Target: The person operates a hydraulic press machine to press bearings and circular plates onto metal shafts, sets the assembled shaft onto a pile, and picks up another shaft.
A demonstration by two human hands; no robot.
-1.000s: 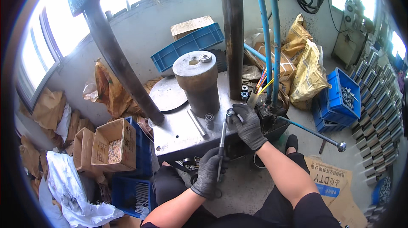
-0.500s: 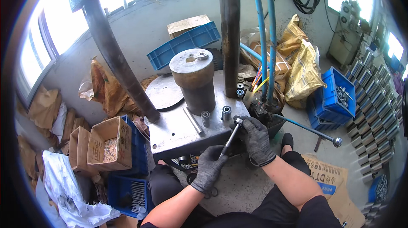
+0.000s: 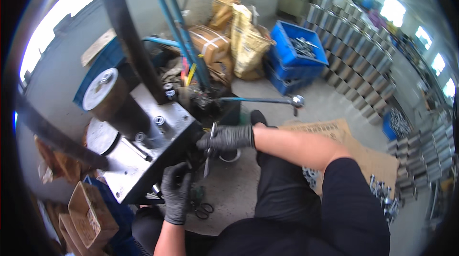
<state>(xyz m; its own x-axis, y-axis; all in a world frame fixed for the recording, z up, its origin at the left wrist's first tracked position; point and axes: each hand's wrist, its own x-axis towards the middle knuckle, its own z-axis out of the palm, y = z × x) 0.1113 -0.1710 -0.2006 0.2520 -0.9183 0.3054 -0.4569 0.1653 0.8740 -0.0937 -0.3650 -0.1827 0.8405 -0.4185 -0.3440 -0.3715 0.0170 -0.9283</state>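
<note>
My right hand [image 3: 228, 138], in a dark grey glove, grips a thin metal shaft [image 3: 207, 165] that points down beside the press table's front edge. Blur hides the shaft's detail. My left hand [image 3: 176, 194], gloved alike, is off the shaft, its fingers loosely bent and apart, with nothing visible in them. It is close to the near side of the metal press table [image 3: 125, 176]. On the table stand a thick steel cylinder [image 3: 122, 103] with a small ring on top, two small bearing stacks [image 3: 162, 124] and a loose bar [image 3: 136, 149].
Dark press columns [image 3: 129, 36] rise from the table. A lever with a ball end [image 3: 297, 101] sticks out to the right. Blue crates of metal parts [image 3: 299, 48] stand behind it, by stacked metal tubes [image 3: 351, 46]. Flattened cardboard [image 3: 368, 155] and scissors [image 3: 204, 210] lie on the floor.
The view has swung right and tilted. My left hand has let go of the shaft and moved apart from it. My right hand keeps the shaft, which now hangs more upright.
</note>
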